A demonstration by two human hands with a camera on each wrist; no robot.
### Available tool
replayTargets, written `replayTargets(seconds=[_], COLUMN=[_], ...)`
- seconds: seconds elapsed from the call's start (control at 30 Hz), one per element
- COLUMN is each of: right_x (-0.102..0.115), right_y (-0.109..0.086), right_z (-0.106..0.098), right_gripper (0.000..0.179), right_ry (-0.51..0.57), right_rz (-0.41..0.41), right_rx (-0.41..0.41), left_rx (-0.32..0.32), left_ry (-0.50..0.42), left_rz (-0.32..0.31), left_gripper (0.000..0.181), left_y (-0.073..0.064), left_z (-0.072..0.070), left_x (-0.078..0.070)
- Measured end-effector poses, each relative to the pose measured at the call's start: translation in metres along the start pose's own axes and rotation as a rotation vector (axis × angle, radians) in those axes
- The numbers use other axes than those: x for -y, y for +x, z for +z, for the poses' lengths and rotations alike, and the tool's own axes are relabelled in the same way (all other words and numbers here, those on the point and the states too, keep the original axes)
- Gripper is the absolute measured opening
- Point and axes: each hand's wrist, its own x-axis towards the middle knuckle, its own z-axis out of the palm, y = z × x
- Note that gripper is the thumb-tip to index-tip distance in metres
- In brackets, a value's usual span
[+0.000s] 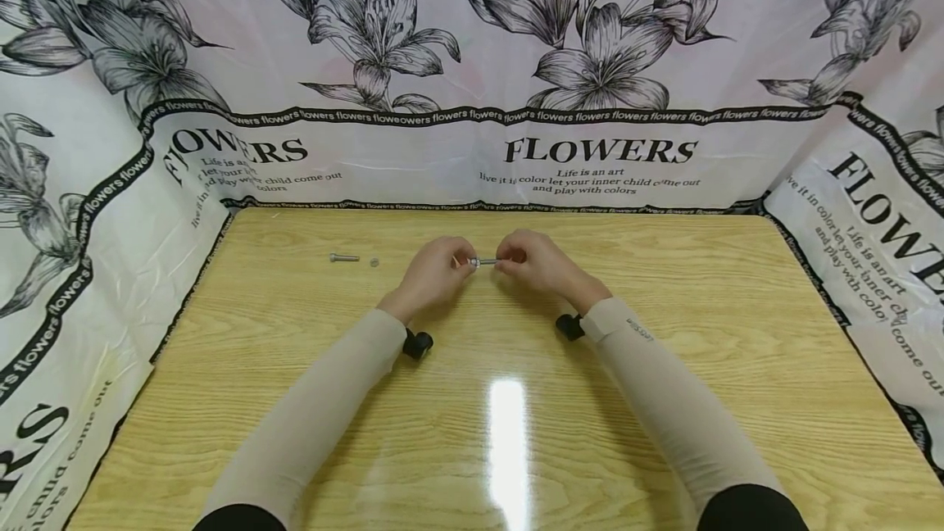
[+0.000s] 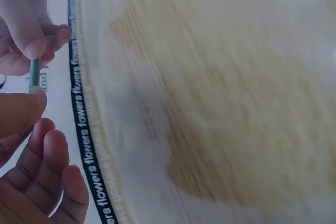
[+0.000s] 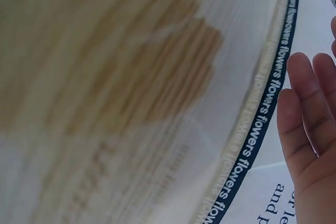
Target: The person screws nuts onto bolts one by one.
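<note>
"From the left?"
"A loose silver metal bolt; near it, a small grey metal nut; then the left hand — fingertips pinching one end of another slim silver bolt."
"And then?"
"The right hand — pinching its other end."

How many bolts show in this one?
2: loose bolt on the tabletop, held bolt between the left hand and right hand. The hands could hide others.
</note>
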Motion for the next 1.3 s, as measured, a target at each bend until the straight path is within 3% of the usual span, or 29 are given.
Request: replayTargets(seconds=[0.57, 0.8, 1.03, 1.3], right_x=[-0.007, -0.011, -0.011, -0.010], right_y=[0.012, 0.017, 0.021, 0.024], right_z=[0.000, -0.001, -0.001, 0.001], right_gripper=[0.004, 0.005, 0.004, 0.004], right_ry=[-0.060, -0.128, -0.190, -0.239], right_rz=[0.067, 0.055, 0.058, 0.059], right_rx=[0.096, 0.161, 0.221, 0.236], left_rx=[0.075, 0.110, 0.125, 0.139], left_ry=[0.062, 0.084, 0.095, 0.122], left_rz=[-0.004, -0.007, -0.051, -0.049], left_gripper=[0.008, 0.005, 0.003, 0.003], left_y=[0.022, 0.026, 0.028, 0.030], left_z=[0.006, 0.010, 0.013, 0.013], left_x=[0.011, 0.014, 0.014, 0.015])
